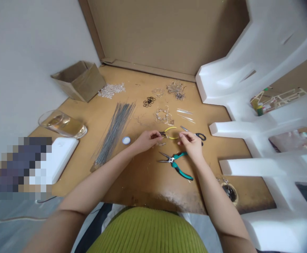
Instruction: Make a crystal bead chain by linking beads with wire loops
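Head view: on the smooth tan table (142,182), the teal pliers (171,160) lie near of both hands, steel jaws left, one handle beside the right hand (192,146). Between the hands, the slim, curved-handled yellow pliers (172,137) run left to right, head by the left hand (146,140); both hands' fingertips pinch close together, on what cannot be told.

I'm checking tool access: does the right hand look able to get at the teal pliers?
Likely yes. The right hand is close by the teal pliers, and their lower handle lies uncovered on the table. I can't tell whether its fingers already hold something fine.
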A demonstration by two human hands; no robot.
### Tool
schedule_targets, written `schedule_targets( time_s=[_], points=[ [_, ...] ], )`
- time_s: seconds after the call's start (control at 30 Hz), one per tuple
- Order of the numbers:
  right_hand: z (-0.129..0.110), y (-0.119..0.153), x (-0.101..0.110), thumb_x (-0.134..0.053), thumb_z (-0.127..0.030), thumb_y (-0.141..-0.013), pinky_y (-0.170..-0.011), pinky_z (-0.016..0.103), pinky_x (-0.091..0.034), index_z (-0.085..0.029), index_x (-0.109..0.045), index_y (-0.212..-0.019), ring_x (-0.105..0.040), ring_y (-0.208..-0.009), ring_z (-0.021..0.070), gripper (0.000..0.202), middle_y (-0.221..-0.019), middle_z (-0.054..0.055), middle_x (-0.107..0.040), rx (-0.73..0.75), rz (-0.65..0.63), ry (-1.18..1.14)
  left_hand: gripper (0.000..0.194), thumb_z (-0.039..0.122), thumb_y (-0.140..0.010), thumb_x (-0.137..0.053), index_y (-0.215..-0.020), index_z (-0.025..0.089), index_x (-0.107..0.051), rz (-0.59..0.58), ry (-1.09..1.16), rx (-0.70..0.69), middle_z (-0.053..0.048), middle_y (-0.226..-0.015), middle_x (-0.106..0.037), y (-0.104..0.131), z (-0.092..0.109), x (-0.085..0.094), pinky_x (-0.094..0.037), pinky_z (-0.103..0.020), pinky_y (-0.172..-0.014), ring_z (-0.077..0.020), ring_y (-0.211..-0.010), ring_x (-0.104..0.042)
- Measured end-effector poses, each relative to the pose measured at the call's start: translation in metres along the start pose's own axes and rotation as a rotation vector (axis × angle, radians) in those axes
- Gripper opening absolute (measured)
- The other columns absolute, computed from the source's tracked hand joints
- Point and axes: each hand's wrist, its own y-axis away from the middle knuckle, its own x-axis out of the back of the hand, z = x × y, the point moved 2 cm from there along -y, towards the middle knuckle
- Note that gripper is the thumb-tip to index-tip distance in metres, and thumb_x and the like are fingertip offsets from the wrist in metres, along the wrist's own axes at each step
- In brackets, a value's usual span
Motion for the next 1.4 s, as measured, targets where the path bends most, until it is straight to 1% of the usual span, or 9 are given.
schedule_targets(
  time_s=[0.17, 0.3, 0.4, 0.53, 0.67, 0.77, 0.93, 1.13, 1.4],
  points=[
    [0.000, -0.002, 0.003, -0.062, -0.044, -0.073, -0.054, 0.026, -0.047, -0.019, -0.065, -0.078, -0.056, -0.049, 0.0118, 0.026, -0.063, 0.001, -0.065, -0.044, -0.028, -0.087, 0.028, 0.041, -0.073, -0.061, -0.077, 0.014, -0.054, -0.081, 0.204, 0.084, 0.002, -0.056, -0.056, 0.008, 0.011, 0.000, -0.039, -0.020, -0.047, -0.0071, -0.047, -0.049],
    [-0.003, -0.002, 0.002, -0.065, -0.041, -0.070, -0.044, 0.022, -0.042, -0.018, -0.063, -0.072, -0.050, -0.043, 0.0065, 0.023, -0.084, 0.005, -0.071, -0.193, -0.202, -0.297, 0.030, 0.040, -0.072, -0.065, -0.080, 0.013, -0.055, -0.097, 0.401, 0.094, 0.002, -0.060, -0.055, 0.015, 0.012, -0.002, -0.039, -0.017, -0.048, -0.0062, -0.052, -0.051],
    [-0.004, 0.002, -0.004, -0.070, -0.035, -0.066, -0.042, 0.020, -0.040, -0.017, -0.065, -0.071, -0.045, -0.040, 0.0049, 0.019, -0.069, 0.001, -0.068, -0.355, -0.369, -0.449, 0.028, 0.038, -0.073, -0.066, -0.080, 0.013, -0.055, -0.141, 0.500, 0.087, 0.002, -0.063, -0.054, 0.019, 0.011, -0.003, -0.038, -0.016, -0.046, -0.0049, -0.051, -0.050],
    [-0.002, 0.008, -0.011, -0.071, -0.035, -0.066, -0.040, 0.018, -0.038, -0.017, -0.066, -0.072, -0.044, -0.040, 0.0062, 0.019, -0.047, -0.005, -0.055, -0.397, -0.457, -0.483, 0.025, 0.035, -0.073, -0.067, -0.077, 0.013, -0.055, -0.242, 0.671, 0.077, 0.001, -0.073, -0.054, 0.022, 0.013, -0.003, -0.035, -0.015, -0.041, -0.0016, -0.047, -0.045],
    [-0.003, 0.011, -0.014, -0.071, -0.035, -0.066, -0.040, 0.017, -0.037, -0.016, -0.066, -0.072, -0.047, -0.044, 0.0051, 0.020, -0.066, 0.001, -0.066, -0.408, -0.513, -0.513, 0.025, 0.034, -0.072, -0.068, -0.075, 0.012, -0.055, -0.245, 0.704, 0.092, 0.001, -0.073, -0.054, 0.022, 0.013, -0.004, -0.032, -0.014, -0.039, -0.0004, -0.044, -0.043],
    [-0.005, 0.010, -0.014, -0.071, -0.034, -0.067, -0.040, 0.016, -0.037, -0.016, -0.067, -0.073, -0.053, -0.051, 0.0062, 0.020, -0.081, 0.005, -0.070, -0.391, -0.484, -0.524, 0.026, 0.036, -0.071, -0.068, -0.075, 0.013, -0.056, -0.144, 0.614, 0.107, 0.002, -0.068, -0.056, 0.022, 0.014, -0.005, -0.033, -0.015, -0.039, -0.0022, -0.045, -0.046],
    [-0.007, 0.009, -0.013, -0.071, -0.036, -0.067, -0.051, 0.020, -0.046, -0.018, -0.066, -0.072, -0.054, -0.052, 0.0068, 0.019, -0.076, 0.002, -0.070, -0.325, -0.360, -0.574, 0.027, 0.035, -0.068, -0.071, -0.081, 0.014, -0.059, -0.028, 0.507, 0.050, 0.001, -0.068, -0.060, 0.026, 0.020, -0.009, -0.042, -0.018, -0.047, -0.0060, -0.052, -0.054],
    [-0.016, 0.011, -0.010, -0.070, -0.040, -0.068, -0.054, 0.022, -0.046, -0.020, -0.062, -0.070, -0.054, -0.052, 0.0081, 0.021, -0.074, 0.000, -0.067, -0.215, -0.322, -0.582, 0.029, 0.034, -0.067, -0.072, -0.085, 0.014, -0.061, 0.027, 0.609, 0.008, -0.002, -0.086, -0.064, 0.026, 0.020, -0.011, -0.046, -0.019, -0.049, -0.0078, -0.059, -0.059],
    [-0.021, 0.016, -0.005, -0.065, -0.047, -0.071, -0.062, 0.030, -0.049, -0.023, -0.059, -0.073, -0.057, -0.058, 0.0133, 0.026, -0.078, 0.002, -0.068, -0.079, -0.309, -0.438, 0.030, 0.032, -0.066, -0.073, -0.085, 0.014, -0.059, -0.028, 0.609, 0.005, 0.000, -0.072, -0.062, 0.027, 0.019, -0.017, -0.047, -0.019, -0.050, -0.0090, -0.060, -0.060]
  ],
)
